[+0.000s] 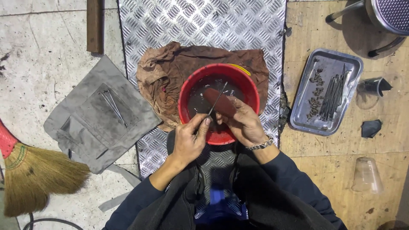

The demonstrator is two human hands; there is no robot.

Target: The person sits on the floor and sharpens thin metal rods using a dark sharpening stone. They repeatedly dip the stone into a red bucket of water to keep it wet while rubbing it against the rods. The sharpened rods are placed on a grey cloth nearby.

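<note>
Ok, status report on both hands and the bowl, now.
Left hand pinching thin metal rod. Right hand holding reddish-brown stone over red bowl. Nothing blocking.

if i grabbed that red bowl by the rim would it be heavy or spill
The red bowl likely holds dark liquid, so it may feel heavier than it looks and slosh if tipped. Its rim looks thin, probably plastic, so it may flex. It sits on a brown rag, which might bunch up if pushed.
</note>
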